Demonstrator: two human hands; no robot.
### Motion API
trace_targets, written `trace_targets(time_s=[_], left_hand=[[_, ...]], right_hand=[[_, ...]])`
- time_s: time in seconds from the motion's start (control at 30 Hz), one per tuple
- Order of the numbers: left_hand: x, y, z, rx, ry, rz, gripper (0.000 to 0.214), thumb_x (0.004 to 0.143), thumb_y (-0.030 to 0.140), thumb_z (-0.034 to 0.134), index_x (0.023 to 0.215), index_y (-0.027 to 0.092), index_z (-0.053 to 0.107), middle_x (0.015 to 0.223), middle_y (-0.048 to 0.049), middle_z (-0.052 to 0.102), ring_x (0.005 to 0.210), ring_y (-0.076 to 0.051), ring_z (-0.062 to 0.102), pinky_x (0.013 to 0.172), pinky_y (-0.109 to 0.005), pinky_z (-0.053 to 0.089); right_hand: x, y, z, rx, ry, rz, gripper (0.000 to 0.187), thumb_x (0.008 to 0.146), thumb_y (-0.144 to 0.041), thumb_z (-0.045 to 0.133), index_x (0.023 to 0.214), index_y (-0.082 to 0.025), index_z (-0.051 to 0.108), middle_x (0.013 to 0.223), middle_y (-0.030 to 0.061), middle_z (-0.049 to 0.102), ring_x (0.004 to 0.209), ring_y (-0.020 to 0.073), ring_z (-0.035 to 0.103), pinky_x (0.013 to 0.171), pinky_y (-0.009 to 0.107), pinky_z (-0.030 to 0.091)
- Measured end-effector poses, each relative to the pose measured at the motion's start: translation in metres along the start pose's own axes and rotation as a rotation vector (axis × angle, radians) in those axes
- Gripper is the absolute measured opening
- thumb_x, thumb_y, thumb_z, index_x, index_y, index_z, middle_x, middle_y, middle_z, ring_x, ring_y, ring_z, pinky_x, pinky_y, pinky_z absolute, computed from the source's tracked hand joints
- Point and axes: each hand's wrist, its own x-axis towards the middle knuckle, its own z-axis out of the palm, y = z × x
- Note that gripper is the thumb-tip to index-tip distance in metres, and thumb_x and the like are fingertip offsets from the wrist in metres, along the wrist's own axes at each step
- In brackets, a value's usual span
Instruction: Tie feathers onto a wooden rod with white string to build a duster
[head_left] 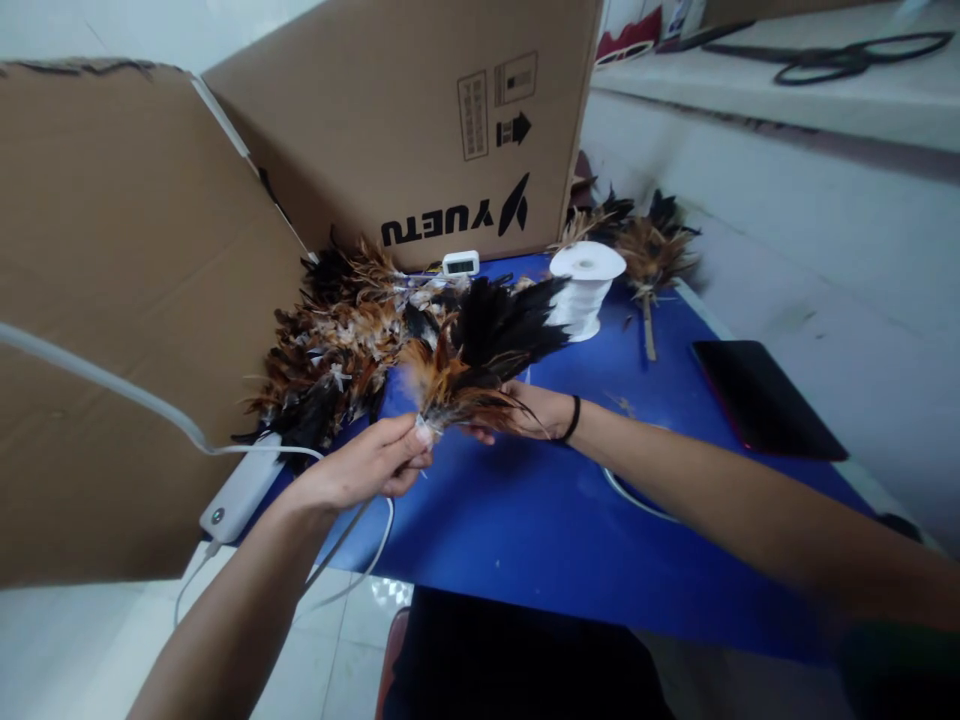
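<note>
My left hand is closed, with thumb and fingers pinching the pale bound base of a feather bundle. Brown-orange and black feathers fan out from that base, up and to the right. Below the same hand, a thin dark rod slants down; whether it joins the bundle I cannot tell. My right hand, with a black band at the wrist, is behind the bundle's right side. Feathers hide most of its fingers, so what it grips, if anything, does not show. A pile of feather bundles lies just beyond.
A white spool stands on the blue table, near a small white display. Another feather bundle on a stick, a dark tablet and a white power bank lie around. Cardboard walls the back; scissors rest on a ledge.
</note>
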Motion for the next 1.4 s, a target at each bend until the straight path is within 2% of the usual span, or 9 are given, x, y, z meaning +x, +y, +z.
trace_targets(time_s=[0.1,0.43,0.53,0.67,0.8,0.93,1.13,1.27,1.4], left_hand=[[0.004,-0.001,-0.001,-0.059,0.060,0.012,0.032,0.085,0.044,0.048,0.072,0.015,0.041,0.063,0.0045,0.039,0.038,0.001,0.026,0.035,-0.016,0.013],[0.022,-0.012,0.000,-0.147,0.152,0.029,0.032,0.081,0.045,0.053,0.074,0.016,0.041,0.064,0.0051,0.040,0.036,0.001,0.026,0.033,-0.015,0.012],[0.028,-0.017,0.002,-0.111,0.201,0.050,0.035,0.080,0.047,0.053,0.073,0.016,0.041,0.063,0.0050,0.041,0.036,0.001,0.028,0.033,-0.015,0.014],[0.036,-0.021,0.008,-0.059,0.305,0.033,0.035,0.081,0.048,0.050,0.071,0.016,0.039,0.061,0.0061,0.040,0.035,0.000,0.029,0.034,-0.015,0.017],[0.045,-0.028,0.011,0.067,0.390,-0.002,0.034,0.084,0.047,0.045,0.070,0.017,0.038,0.057,0.0065,0.039,0.035,-0.002,0.033,0.037,-0.017,0.022],[0.048,-0.033,0.009,0.377,0.428,0.008,0.033,0.089,0.045,0.034,0.070,0.018,0.039,0.054,0.0040,0.043,0.038,-0.006,0.040,0.043,-0.021,0.029],[0.041,-0.024,0.008,0.939,0.405,-0.045,0.024,0.089,0.030,0.032,0.070,0.020,0.041,0.055,-0.0023,0.049,0.050,-0.015,0.049,0.053,-0.027,0.030],[0.033,-0.022,0.004,1.091,0.343,0.042,0.021,0.088,0.027,0.034,0.072,0.018,0.045,0.066,-0.0075,0.056,0.059,-0.017,0.053,0.056,-0.028,0.030],[0.024,-0.021,0.003,1.070,0.250,0.068,0.018,0.087,0.024,0.036,0.073,0.018,0.047,0.061,-0.0039,0.053,0.052,-0.014,0.046,0.052,-0.028,0.026]], right_hand=[[0.001,0.001,0.004,0.065,-0.072,0.010,0.030,0.066,-0.038,0.074,0.073,-0.012,0.060,0.069,0.0022,0.058,0.055,0.0066,0.046,0.046,0.019,0.034],[-0.007,0.001,0.031,0.110,0.179,0.027,0.032,0.068,-0.038,0.071,0.087,-0.013,0.064,0.053,-0.0082,0.037,0.044,0.0034,0.024,0.040,0.020,0.014],[-0.007,-0.003,0.038,0.027,0.321,0.046,0.031,0.067,-0.040,0.069,0.081,-0.012,0.065,0.049,-0.0083,0.037,0.044,0.0040,0.025,0.041,0.021,0.016],[-0.003,-0.004,0.044,-0.126,0.485,-0.030,0.024,0.068,-0.037,0.066,0.070,-0.013,0.064,0.055,-0.0038,0.049,0.051,0.0062,0.036,0.049,0.022,0.028],[-0.002,-0.004,0.042,-0.408,0.531,-0.091,0.018,0.074,-0.030,0.059,0.067,-0.014,0.064,0.060,-0.0011,0.057,0.057,0.0092,0.044,0.056,0.023,0.033],[-0.010,-0.016,0.039,-0.873,0.464,-0.110,0.018,0.080,-0.025,0.053,0.073,-0.016,0.067,0.064,0.0004,0.062,0.059,0.0105,0.049,0.057,0.024,0.032],[-0.021,-0.051,0.038,-1.553,0.203,-0.241,0.023,0.089,-0.019,0.044,0.080,-0.014,0.065,0.081,0.0061,0.065,0.068,0.0139,0.054,0.054,0.028,0.025],[-0.016,-0.075,0.042,-1.767,-0.045,-0.319,0.023,0.089,-0.012,0.042,0.082,-0.013,0.064,0.085,0.0077,0.063,0.072,0.0152,0.051,0.052,0.028,0.022],[-0.006,-0.094,0.045,-1.782,-0.180,-0.463,0.026,0.090,-0.014,0.042,0.078,-0.014,0.065,0.086,0.0075,0.062,0.076,0.0149,0.049,0.054,0.026,0.024]])
